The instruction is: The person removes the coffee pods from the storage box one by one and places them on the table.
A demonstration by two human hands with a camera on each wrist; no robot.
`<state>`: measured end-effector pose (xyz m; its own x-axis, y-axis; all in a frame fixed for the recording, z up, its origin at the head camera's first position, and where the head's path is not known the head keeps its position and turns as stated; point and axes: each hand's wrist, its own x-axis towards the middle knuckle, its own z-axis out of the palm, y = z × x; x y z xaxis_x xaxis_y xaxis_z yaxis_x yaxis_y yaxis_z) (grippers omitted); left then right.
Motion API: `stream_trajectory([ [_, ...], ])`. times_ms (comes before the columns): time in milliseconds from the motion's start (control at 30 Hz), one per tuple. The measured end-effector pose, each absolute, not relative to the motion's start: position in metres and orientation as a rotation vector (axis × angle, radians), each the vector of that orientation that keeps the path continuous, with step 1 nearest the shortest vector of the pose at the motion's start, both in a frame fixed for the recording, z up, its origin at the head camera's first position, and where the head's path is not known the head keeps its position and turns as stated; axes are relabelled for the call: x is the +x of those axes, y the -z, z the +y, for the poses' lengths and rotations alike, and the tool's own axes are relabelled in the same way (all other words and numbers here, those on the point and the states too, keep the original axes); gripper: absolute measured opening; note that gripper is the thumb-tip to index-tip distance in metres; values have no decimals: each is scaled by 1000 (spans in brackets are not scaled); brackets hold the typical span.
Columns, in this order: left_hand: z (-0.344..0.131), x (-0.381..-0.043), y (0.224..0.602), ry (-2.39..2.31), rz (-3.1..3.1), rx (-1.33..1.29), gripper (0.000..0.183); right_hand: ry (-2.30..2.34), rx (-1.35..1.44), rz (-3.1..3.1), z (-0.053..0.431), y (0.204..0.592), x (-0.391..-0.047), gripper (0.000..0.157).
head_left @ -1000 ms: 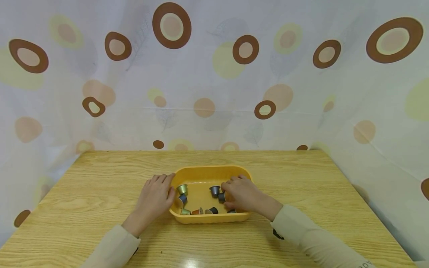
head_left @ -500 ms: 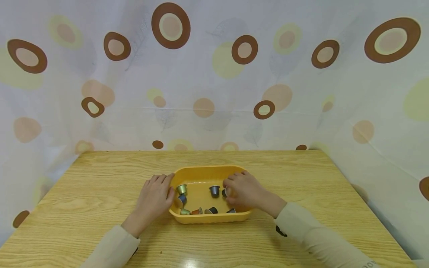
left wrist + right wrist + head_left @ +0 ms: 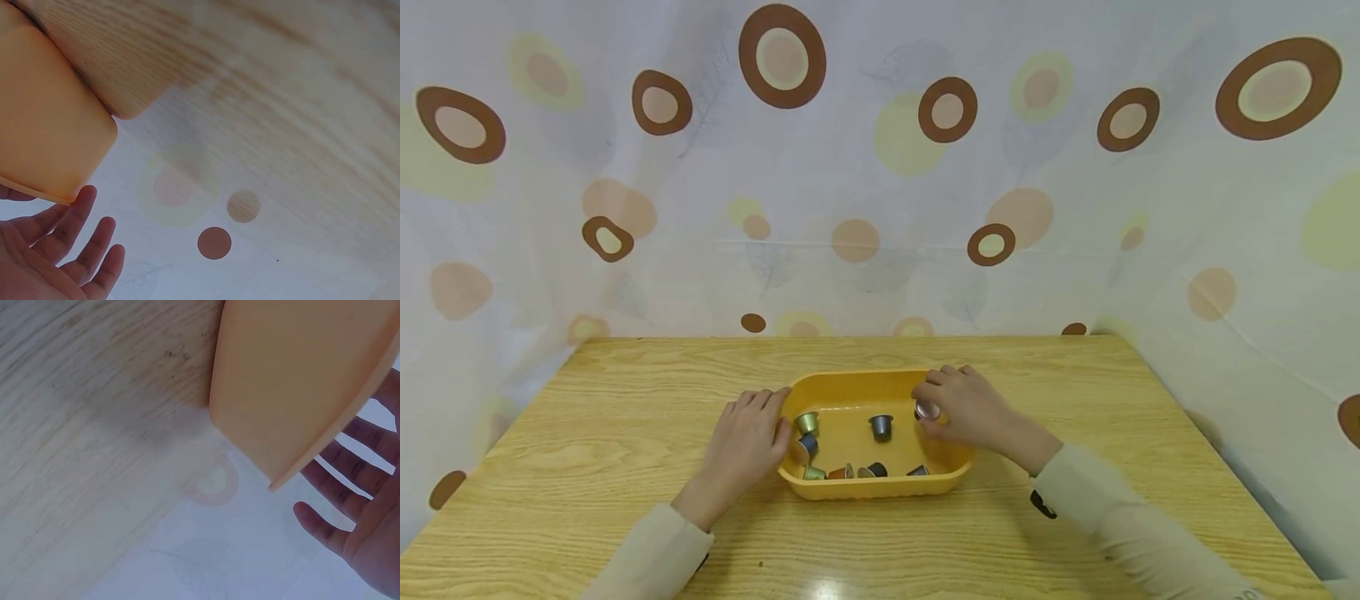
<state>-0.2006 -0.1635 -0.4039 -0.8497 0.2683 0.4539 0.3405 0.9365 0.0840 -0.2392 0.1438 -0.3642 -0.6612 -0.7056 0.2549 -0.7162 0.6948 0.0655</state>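
A yellow plastic tray (image 3: 880, 492) with raised walls holds several coffee capsules. My left hand (image 3: 742, 446) holds its left rim, thumb at the inner side and fingertips along the edge. Over the right end, my right hand (image 3: 972, 411) pinches a coffee capsule (image 3: 928, 409) with its silvery lid showing; the rest is hidden by the fingers. In the right wrist view the tray wall (image 3: 287, 394) hides the fingertips. A dark grey capsule (image 3: 881, 427) stands lid up near the middle. At the left lie a green capsule (image 3: 807, 422) and a blue one (image 3: 807, 447).
Along the tray's front wall lie a light green capsule (image 3: 814, 473), an orange-brown one (image 3: 841, 472), a black one (image 3: 873, 471) and a dark one (image 3: 917, 471). The wooden table (image 3: 647, 400) ends at a patterned cloth (image 3: 865, 283) behind and at both sides.
My right hand has lifted the capsule from the tray floor and moved it right and back, turning its lid into view. The left hand has stayed on the rim.
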Motion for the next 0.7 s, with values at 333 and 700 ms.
stream_trajectory([
  [333,-164,-201,404,222,-2636,-448,38,-48,1061,-2641,153,355,-244,33],
  [700,-164,-200,403,214,-2649,-435,38,-113,1015,-2575,168,343,-248,29],
])
